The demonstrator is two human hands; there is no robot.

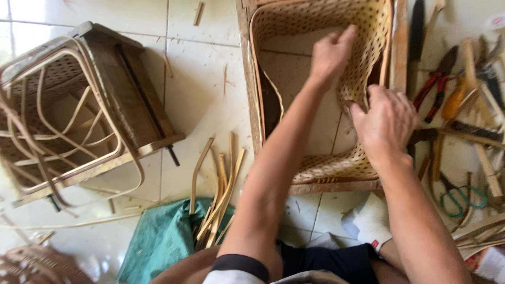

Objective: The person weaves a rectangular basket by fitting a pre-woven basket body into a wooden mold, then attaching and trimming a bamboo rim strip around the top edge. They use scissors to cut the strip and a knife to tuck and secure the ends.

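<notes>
1. Woven rattan panel is sitting bent into a wooden square frame on the white tiled floor, far and right of centre; I am watching its mesh lining the frame's inner walls, with bare tile showing through the open middle.
2. Another wooden frame, already holding mesh and looped cane strips, is lying tilted at the far left, well apart from the first.
3. I am seeing a green cloth lying near, left of centre, with a bundle of curved cane strips resting on its right edge.
4. I am seeing my left hand reaching into the frame, fingers bent and pressing against the mesh on the far right wall.
5. I am seeing my right hand pinching the mesh's edge at the right wall, thumb and fingers closed on it.
6. Red-handled pliers, green-handled scissors and other tools are lying scattered on the floor right of the frame.
</notes>
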